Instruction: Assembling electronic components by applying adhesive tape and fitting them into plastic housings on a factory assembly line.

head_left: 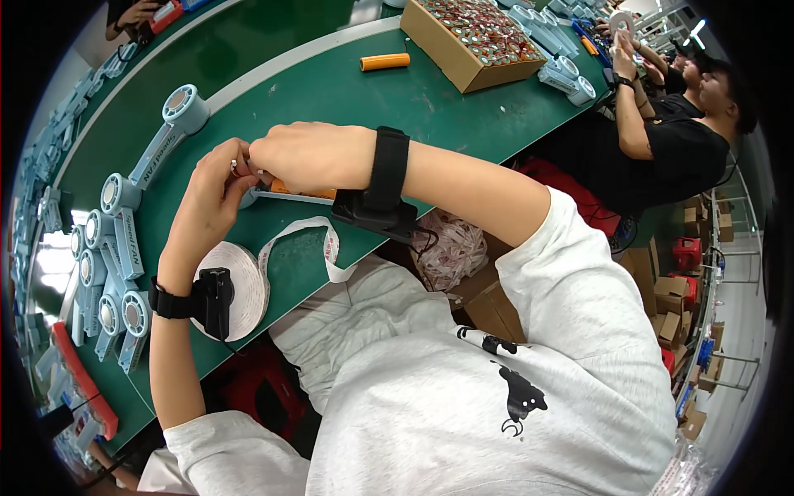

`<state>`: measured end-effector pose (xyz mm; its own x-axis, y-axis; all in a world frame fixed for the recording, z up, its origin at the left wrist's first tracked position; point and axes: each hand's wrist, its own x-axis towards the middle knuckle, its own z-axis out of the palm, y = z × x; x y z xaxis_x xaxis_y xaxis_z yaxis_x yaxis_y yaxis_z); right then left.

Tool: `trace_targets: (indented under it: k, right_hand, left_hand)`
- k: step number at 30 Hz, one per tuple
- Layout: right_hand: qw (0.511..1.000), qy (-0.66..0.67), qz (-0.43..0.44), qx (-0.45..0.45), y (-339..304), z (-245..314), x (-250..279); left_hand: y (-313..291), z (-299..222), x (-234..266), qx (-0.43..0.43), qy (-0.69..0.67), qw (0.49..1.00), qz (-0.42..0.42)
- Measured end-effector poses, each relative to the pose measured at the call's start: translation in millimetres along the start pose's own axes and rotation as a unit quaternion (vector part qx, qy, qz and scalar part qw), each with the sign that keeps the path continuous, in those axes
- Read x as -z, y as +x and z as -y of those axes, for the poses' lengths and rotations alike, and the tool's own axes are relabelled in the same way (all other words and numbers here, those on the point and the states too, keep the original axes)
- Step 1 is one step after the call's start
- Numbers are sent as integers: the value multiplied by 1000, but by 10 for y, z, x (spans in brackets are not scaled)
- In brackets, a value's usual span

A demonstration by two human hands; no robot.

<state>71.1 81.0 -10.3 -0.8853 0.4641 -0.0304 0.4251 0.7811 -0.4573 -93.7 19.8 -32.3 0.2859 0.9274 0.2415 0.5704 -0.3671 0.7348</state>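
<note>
Both my hands meet over the green table, at a light-blue handheld fan (298,197) whose handle is uncovered, with an orange cylindrical battery (321,193) lying in it. My left hand (212,196) is closed at the fan's left end, thumb and fingers bent around it. My right hand (318,157) arches over the fan from the right, fingertips pinched together close to the left hand's. What the right fingertips hold is hidden. Below the hands lies a roll of white label tape (255,291), its loose strip (308,223) curling to the right.
Several finished light-blue fans (121,194) stand at left; one (184,109) lies further back. A loose orange battery (385,62) and a cardboard box (475,73) of parts are at the back. A co-worker (670,136) sits at right. Crumpled paper strips (455,252) fill a box below the table edge.
</note>
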Motion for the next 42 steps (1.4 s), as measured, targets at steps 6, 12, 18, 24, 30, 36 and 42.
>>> trace_targets:
  k: [6,12,18,24,30,36,42]
  right_hand:
    - [998,-52,16,-15,45,-92,-52]
    - [988,141,-37,-58,-85,-248,-239]
    - [934,270,-228,-42,-321,-519,-250]
    - [883,102,-319,-330,-346,-1378,445]
    - [901,-96,-218,-362,42,-1410,194]
    - [846,454,-230,-158,-985,-1170,279]
    - [850,499,-136,-97,-896,127,-383]
  left_hand:
    - [-34,-70,52,45,-81,996,4]
    - [-27,-39,120,-29,168,982,82]
    - [676,-327,277,78,240,956,152]
    - [2284,480,553,189,269,944,-10]
    - [2123,1456,765,49,448,890,-75]
    - [179,-841,516,233,309,886,256]
    - [-1234,-646,-209,173,395,902,13]
